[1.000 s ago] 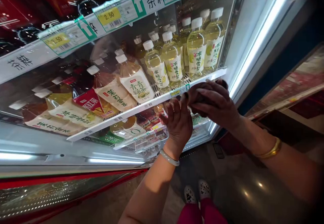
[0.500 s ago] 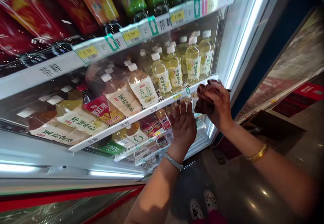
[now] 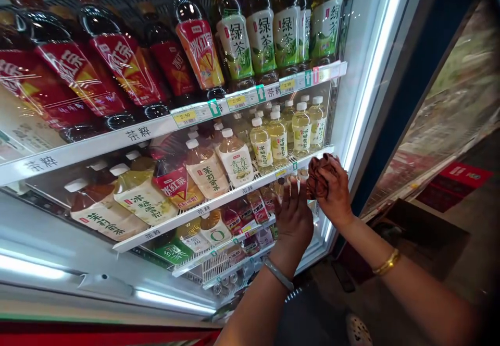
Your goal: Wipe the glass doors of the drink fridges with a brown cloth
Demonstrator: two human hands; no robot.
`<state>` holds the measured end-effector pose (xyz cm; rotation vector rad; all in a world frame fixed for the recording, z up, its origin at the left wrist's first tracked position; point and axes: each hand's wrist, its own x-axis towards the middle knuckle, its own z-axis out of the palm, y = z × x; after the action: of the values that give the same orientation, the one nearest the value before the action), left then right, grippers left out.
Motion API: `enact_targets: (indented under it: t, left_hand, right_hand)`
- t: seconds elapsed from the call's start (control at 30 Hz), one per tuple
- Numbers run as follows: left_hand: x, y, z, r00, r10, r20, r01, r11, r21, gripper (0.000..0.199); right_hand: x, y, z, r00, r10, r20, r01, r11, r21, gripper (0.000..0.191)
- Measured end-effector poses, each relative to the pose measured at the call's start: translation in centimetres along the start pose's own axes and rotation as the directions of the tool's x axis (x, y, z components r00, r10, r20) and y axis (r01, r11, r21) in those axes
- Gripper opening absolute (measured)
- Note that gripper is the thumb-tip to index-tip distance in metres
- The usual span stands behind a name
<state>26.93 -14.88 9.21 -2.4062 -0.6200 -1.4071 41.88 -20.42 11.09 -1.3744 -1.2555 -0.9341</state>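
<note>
My right hand (image 3: 336, 196) grips a crumpled brown cloth (image 3: 321, 175), bunched up at the right end of the middle shelf's white front edge (image 3: 253, 185). Just left of it, my left hand (image 3: 294, 215) is held up with its fingers stretched and nothing in it. Its fingertips are close to the shelf edge, though I cannot tell whether they touch it. Behind the shelf edge stand small pale-yellow drink bottles (image 3: 301, 130) with white caps. Further left on that shelf are larger tea bottles (image 3: 234, 161).
The upper shelf holds dark red-labelled tea bottles (image 3: 121, 67) and green tea bottles (image 3: 260, 33) above a price strip (image 3: 236, 102). Lower shelves hold more drinks. A lit strip (image 3: 375, 59) runs up the cooler's right side. A dark box (image 3: 420, 236) lies on the floor at right.
The view has tilted upward, so more of the upper bottles shows and the shelves sit lower in view. Both hands stay near the same shelf edge, the cloth still held in the right one.
</note>
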Motion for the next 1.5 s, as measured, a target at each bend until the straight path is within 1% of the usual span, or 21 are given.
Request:
enact_targets:
  t: [0.07,0.1,0.17,0.23,0.3,0.4,0.47,0.53,0.63,0.7,0.73,0.8,0.87,0.93,1.0,1.1,1.13,1.2,1.3,1.43,1.5]
  left_hand:
    - [-0.4,0.2,0.5,0.999,0.037,0.005,-0.037,0.999,-0.004,0.074]
    - [-0.5,0.3,0.7,0.999,0.036,0.018,-0.036,0.999,-0.005,0.074]
    - [-0.6,0.7,1.0,0.999,0.005,0.053,-0.006,1.000,0.006,0.075]
    - [-0.1,1.3,1.3,0.998,-0.021,0.061,0.019,0.999,0.025,0.079]
    - [0.9,2.5,1.7,0.999,-0.025,0.047,0.023,0.999,0.041,0.082]
    - [2.6,4.7,3.2,1.000,-0.021,0.019,0.020,0.998,0.062,0.084]
    - [3.3,6.1,4.8,1.000,-0.008,-0.001,0.008,0.996,0.094,0.083]
    - [3.6,7.2,6.5,1.000,-0.017,-0.008,0.018,0.990,0.143,0.081]
    - [3.9,8.7,8.6,0.997,-0.077,0.020,0.070,0.968,0.240,0.085]
    - [4.6,9.8,9.4,0.990,-0.118,0.072,0.091,0.950,0.300,0.088]
    - [5.1,10.3,9.6,0.985,-0.137,0.105,0.097,0.942,0.320,0.089]
    - [6.3,11.4,10.0,0.972,-0.176,0.154,0.114,0.932,0.344,0.089]
    - [7.4,12.2,10.2,0.969,-0.185,0.162,0.117,0.926,0.360,0.090]
    - [7.9,12.7,10.3,0.975,-0.166,0.147,0.099,0.919,0.381,0.093]
    - [7.9,13.1,10.4,0.979,-0.150,0.136,0.084,0.911,0.403,0.098]
    - [7.9,14.0,10.6,0.975,-0.169,0.145,0.095,0.903,0.420,0.101]
    - [8.0,14.4,10.7,0.973,-0.171,0.154,0.093,0.904,0.418,0.101]
    - [8.4,15.0,10.9,0.974,-0.156,0.166,0.074,0.905,0.418,0.098]
    - [9.2,15.0,10.8,0.981,-0.100,0.166,0.018,0.900,0.436,0.092]
    - [9.6,14.0,10.6,0.988,-0.011,0.155,-0.061,0.889,0.455,0.083]
    - [9.6,13.8,10.7,0.989,-0.009,0.145,-0.061,0.883,0.465,0.079]
  right_hand:
    - [-1.0,-0.5,0.2,1.000,0.003,0.003,-0.003,1.000,-0.005,0.062]
    - [-1.1,-0.6,0.2,1.000,-0.019,0.015,0.019,1.000,0.000,0.060]
    - [-0.4,0.1,-0.4,0.991,-0.102,0.084,0.101,0.995,0.016,0.054]
    - [1.0,1.9,-1.6,0.966,-0.197,0.165,0.196,0.980,0.026,0.049]
    - [2.1,4.3,-2.9,0.943,-0.253,0.218,0.255,0.967,0.019,0.046]
    - [2.0,7.5,-3.8,0.956,-0.233,0.177,0.237,0.972,0.003,0.048]
    - [1.2,8.7,-3.8,0.966,-0.221,0.136,0.219,0.975,0.029,0.051]
    - [0.7,9.5,-3.8,0.964,-0.235,0.127,0.226,0.971,0.082,0.053]
    - [1.7,11.3,-4.7,0.925,-0.339,0.173,0.320,0.939,0.129,0.047]
    - [3.2,13.2,-5.7,0.888,-0.404,0.218,0.384,0.914,0.130,0.041]
    - [3.8,14.2,-6.3,0.882,-0.411,0.232,0.392,0.912,0.124,0.039]
    - [4.4,15.9,-7.1,0.896,-0.373,0.241,0.357,0.928,0.109,0.038]
    - [3.9,17.0,-7.5,0.913,-0.330,0.240,0.315,0.944,0.100,0.039]
    - [3.0,17.4,-7.4,0.919,-0.314,0.239,0.296,0.949,0.108,0.040]
    - [2.5,17.5,-7.3,0.912,-0.328,0.245,0.304,0.944,0.131,0.042]
    - [3.4,18.0,-7.6,0.896,-0.352,0.272,0.316,0.934,0.166,0.045]
    - [3.9,18.4,-7.8,0.899,-0.344,0.269,0.307,0.936,0.170,0.045]
    - [4.4,19.3,-8.3,0.924,-0.300,0.235,0.266,0.949,0.167,0.041]
    - [3.6,20.4,-8.4,0.951,-0.251,0.181,0.218,0.958,0.186,0.042]
    - [1.1,20.9,-7.1,0.936,-0.289,0.199,0.238,0.940,0.245,0.046]
    - [0.5,21.2,-6.6,0.934,-0.286,0.216,0.226,0.937,0.266,0.045]
